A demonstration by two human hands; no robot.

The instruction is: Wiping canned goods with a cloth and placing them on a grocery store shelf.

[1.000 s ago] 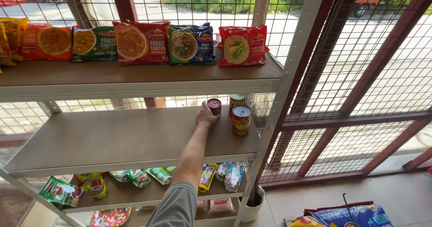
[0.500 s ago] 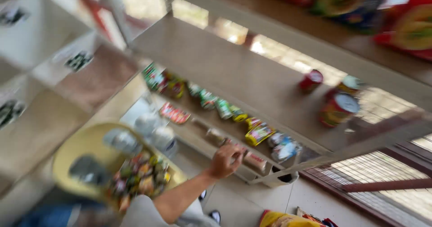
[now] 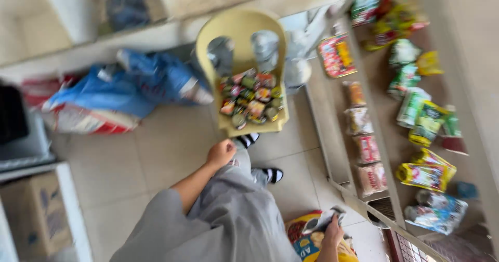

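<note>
Two hands show. The left hand [image 3: 221, 153] hangs closed, gripping nothing, just above the yellow chair [image 3: 244, 25] — its seat carries a pile of small cans [image 3: 252, 98], near for reaching. The right hand [image 3: 332, 236] grips a crumpled packet [image 3: 321, 221] beside the shelf edge [image 3: 358, 202]; tiled floor [image 3: 156, 147] leaves open room.
</note>
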